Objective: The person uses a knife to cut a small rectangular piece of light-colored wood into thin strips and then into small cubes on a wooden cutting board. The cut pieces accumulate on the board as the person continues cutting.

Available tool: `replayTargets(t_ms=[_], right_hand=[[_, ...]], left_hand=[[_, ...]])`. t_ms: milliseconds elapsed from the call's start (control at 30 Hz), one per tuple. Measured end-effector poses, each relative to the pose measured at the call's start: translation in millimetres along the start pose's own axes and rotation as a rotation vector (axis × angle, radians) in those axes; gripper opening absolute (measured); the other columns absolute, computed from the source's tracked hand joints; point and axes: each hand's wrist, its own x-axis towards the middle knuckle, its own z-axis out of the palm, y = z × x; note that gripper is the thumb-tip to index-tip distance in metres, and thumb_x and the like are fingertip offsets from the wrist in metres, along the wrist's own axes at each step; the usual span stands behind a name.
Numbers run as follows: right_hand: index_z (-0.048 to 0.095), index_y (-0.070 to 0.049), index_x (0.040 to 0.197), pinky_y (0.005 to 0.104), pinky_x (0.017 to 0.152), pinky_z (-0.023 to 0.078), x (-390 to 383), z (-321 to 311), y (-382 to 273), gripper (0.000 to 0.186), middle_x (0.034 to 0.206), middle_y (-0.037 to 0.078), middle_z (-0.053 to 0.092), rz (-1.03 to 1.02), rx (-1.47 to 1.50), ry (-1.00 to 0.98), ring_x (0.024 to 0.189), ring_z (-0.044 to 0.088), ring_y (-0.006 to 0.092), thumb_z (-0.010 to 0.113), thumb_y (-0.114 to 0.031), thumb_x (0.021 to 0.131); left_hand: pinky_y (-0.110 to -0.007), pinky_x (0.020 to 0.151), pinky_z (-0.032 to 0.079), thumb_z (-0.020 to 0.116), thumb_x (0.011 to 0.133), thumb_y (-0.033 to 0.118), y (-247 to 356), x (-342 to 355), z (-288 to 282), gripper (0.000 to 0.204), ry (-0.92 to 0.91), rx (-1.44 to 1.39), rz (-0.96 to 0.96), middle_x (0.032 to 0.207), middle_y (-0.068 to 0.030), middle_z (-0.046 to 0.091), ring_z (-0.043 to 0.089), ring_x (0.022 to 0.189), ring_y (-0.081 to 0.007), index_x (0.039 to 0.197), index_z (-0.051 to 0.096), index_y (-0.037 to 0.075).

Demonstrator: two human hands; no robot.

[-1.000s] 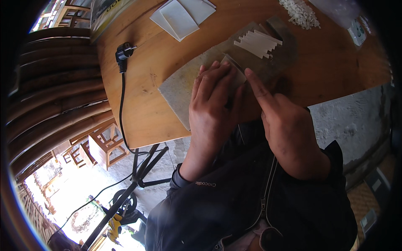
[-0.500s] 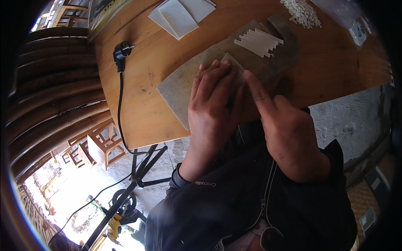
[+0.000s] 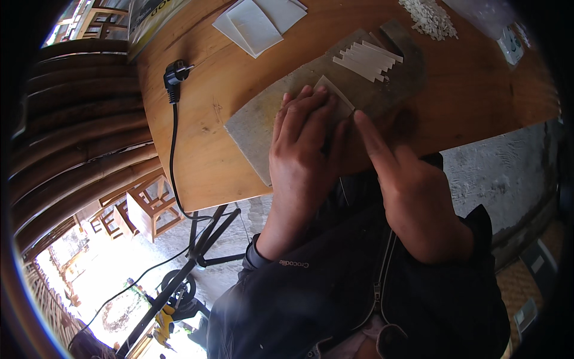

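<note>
My left hand lies with fingers extended on a thin pale piece on a worn grey board, pressing it down. My right hand has the index finger stretched to the piece's right end, where a thin line meets the fingertip; the other fingers are curled under, and what they hold, if anything, is hidden. Several narrow cream strips lie in a row on the board's upper part, beyond my hands.
Folded white sheets, a heap of small white chips and a plastic bag lie along the far side of the wooden table. A black plug with cable is at left; stools stand below.
My right hand's index fingertip has slid slightly down and to the right along the pale piece, toward me. My left hand has stayed in about the same place.
</note>
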Motion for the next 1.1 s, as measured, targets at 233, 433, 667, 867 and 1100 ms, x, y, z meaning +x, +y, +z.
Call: replayTargets(t_ms=[233, 433, 667, 867, 1100], right_hand=[[0.042, -0.013, 0.161, 0.038, 0.054, 0.056, -25.4, -6.1, 5.3, 0.076, 0.075, 0.011, 0.054, 0.017, -0.087, 0.001, 0.055, 0.061, 0.0263, 0.063, 0.0, 0.09], [0.047, -0.021, 0.159, 0.0453, 0.064, 0.052, -4.2, -6.2, 17.2, 0.081, 0.079, 0.017, 0.057, 0.093, 0.105, 0.169, 0.065, 0.061, 0.0321, 0.063, 0.012, 0.087], [0.045, -0.021, 0.16, 0.0441, 0.064, 0.053, 4.2, 0.9, 4.8, 0.081, 0.079, 0.016, 0.056, 0.019, 0.114, 0.102, 0.065, 0.06, 0.0311, 0.063, 0.01, 0.087], [0.044, -0.02, 0.161, 0.045, 0.065, 0.053, 11.5, 7.0, 1.7, 0.08, 0.077, 0.015, 0.054, 0.005, 0.103, 0.103, 0.066, 0.06, 0.0315, 0.063, 0.009, 0.088], [0.045, -0.012, 0.16, 0.0375, 0.059, 0.058, 12.5, 11.1, -0.8, 0.073, 0.079, 0.012, 0.057, -0.04, -0.009, 0.118, 0.061, 0.066, 0.028, 0.062, -0.005, 0.089]], left_hand=[[-0.051, 0.115, 0.046, 0.08, 0.084, 0.005, 3.1, -2.9, 0.6, 0.03, 0.003, 0.009, -0.006, 0.122, -0.014, 0.07, 0.065, 0.125, -0.0353, 0.114, 0.073, 0.002], [-0.053, 0.114, 0.047, 0.081, 0.085, 0.007, -1.5, -2.2, 1.3, 0.029, 0.052, 0.017, 0.023, 0.123, -0.0146, 0.069, 0.065, 0.126, -0.0354, 0.112, 0.073, 0.002], [-0.054, 0.116, 0.046, 0.081, 0.084, 0.007, -2.5, -4.4, 2.5, 0.03, 0.055, 0.045, 0.033, 0.124, -0.0152, 0.068, 0.064, 0.126, -0.0354, 0.112, 0.073, 0.0], [-0.054, 0.116, 0.045, 0.081, 0.084, 0.007, -2.3, -5.1, 1.3, 0.03, 0.049, 0.04, 0.033, 0.123, -0.0154, 0.068, 0.064, 0.125, -0.0357, 0.112, 0.072, 0.0], [-0.054, 0.117, 0.043, 0.08, 0.084, 0.007, -2.3, -5.5, 0.2, 0.032, 0.033, 0.04, 0.036, 0.124, -0.0155, 0.067, 0.063, 0.126, -0.036, 0.114, 0.072, 0.0]])
